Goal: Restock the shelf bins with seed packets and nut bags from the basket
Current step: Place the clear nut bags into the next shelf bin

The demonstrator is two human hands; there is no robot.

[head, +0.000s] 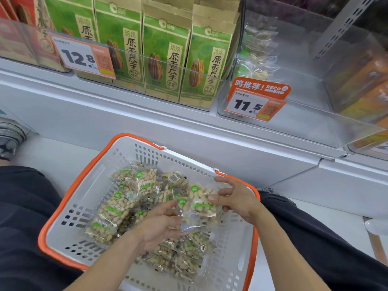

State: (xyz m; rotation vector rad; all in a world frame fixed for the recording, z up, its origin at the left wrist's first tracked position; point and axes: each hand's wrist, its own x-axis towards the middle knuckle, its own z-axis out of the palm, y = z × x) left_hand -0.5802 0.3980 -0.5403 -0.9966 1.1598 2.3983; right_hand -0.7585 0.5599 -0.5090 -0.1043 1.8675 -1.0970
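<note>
A white basket with an orange rim (69, 194) sits on the floor between my knees and holds several clear bags of peanuts (113, 211). Both hands are over it on one peanut bag (199, 206). My right hand (235, 198) pinches the bag's upper right side with curled fingers. My left hand (159, 223) grips its lower left edge from below. On the shelf above, a clear bin (168, 66) holds several green seed packets (163, 57). To its right, a clear bin (304, 114) tagged 11.5 has only a few peanut bags (256, 59) at its back.
Price tags reading 12.8 (81, 57) and 11.5 (256, 101) hang on the bin fronts. Orange packages (369, 80) fill the bin at far right and red packets (19, 28) the one at far left. A shoe (10, 135) is on the floor at left.
</note>
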